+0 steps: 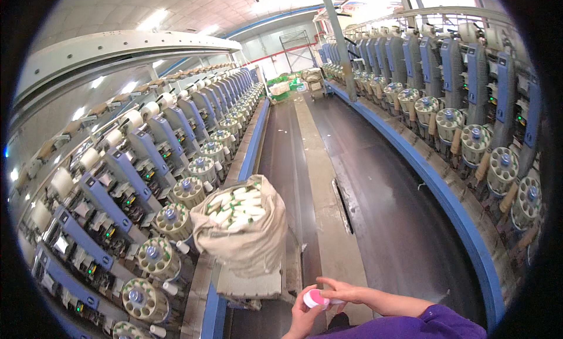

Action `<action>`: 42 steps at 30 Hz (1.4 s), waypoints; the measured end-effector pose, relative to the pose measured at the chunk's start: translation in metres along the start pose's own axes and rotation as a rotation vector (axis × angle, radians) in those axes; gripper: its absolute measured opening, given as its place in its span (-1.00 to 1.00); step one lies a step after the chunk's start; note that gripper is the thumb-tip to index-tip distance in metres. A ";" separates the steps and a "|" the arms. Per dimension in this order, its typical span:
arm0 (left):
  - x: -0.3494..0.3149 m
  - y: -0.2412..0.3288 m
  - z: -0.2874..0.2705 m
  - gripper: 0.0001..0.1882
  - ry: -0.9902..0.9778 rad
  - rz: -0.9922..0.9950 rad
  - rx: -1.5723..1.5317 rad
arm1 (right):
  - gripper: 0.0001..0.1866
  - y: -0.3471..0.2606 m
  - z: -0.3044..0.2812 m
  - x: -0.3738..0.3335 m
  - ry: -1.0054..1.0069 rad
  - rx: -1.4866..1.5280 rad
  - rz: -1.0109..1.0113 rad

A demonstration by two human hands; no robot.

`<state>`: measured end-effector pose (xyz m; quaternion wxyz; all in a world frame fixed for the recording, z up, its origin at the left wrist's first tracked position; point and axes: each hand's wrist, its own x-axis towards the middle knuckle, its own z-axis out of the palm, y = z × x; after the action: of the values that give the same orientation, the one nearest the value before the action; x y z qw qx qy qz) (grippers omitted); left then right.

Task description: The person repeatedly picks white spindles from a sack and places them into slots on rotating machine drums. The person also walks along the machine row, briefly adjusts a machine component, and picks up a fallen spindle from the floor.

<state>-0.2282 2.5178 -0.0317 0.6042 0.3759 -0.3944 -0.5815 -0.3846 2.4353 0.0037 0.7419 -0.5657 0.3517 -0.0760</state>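
Low in the view, in front of my body, my left hand [301,315] is closed round a small white-and-pink round piece [315,298]; its exact kind is unclear. From the right, my right hand [346,292] reaches across it, thumb and fingers closing on its right side. A white part shows beneath the right fingers. Just ahead and to the left, a beige cloth sack [252,245] stands with its mouth wide, filled with white yarn bobbins [237,207] that have green ends. It rests on a low cart [249,285], apart from both hands.
Rows of winding machines line both sides, with round bobbin magazines [159,259] on the left and similar magazines [503,170] on the right. Blue rails [422,175] border the dark aisle floor [387,221]. Green containers [281,96] and another loaded cart [314,81] stand far ahead.
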 end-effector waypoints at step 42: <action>1.361 0.067 -0.230 -0.25 -0.180 -0.201 0.000 | -0.32 -0.495 -0.885 0.866 0.229 0.314 -0.017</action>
<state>0.0261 1.1596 -0.0102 0.5050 0.3598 -0.4074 -0.6705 -0.1395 1.1248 -0.0313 0.7756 -0.4336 0.4127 -0.2002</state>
